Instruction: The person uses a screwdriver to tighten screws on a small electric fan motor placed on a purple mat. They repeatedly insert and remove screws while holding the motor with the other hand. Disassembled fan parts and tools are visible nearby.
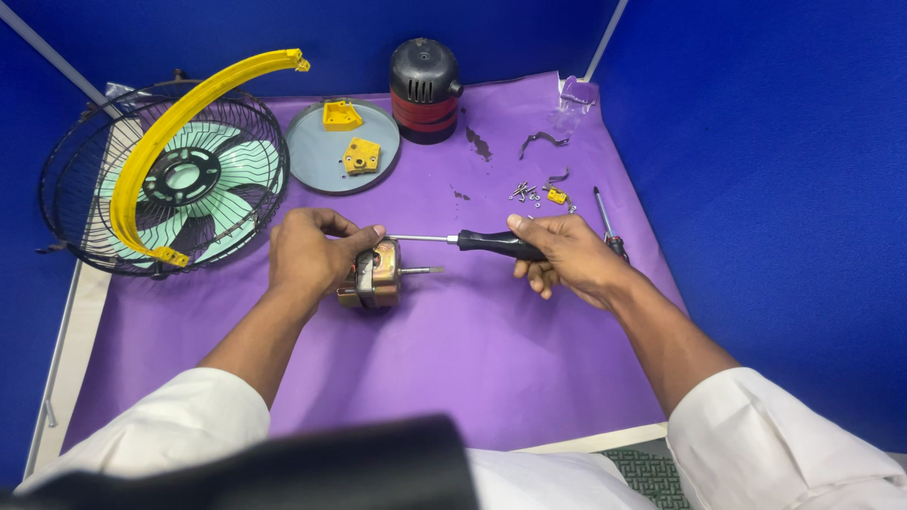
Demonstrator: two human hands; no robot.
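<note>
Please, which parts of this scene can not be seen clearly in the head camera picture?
- Screwdriver tip: hidden where it meets the motor, behind the left hand.
- Motor's left side: covered by that hand.
- Small screws: too small to count.
- Second screwdriver: handle partly behind the right hand.
- Dark object at bottom edge: blurred, cut off.

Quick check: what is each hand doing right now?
Left hand: closed on the motor.
Right hand: closed on the screwdriver, its tip at the motor.

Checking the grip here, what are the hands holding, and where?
Left hand grips the fan motor by its body; right hand holds the screwdriver by its black handle.
</note>
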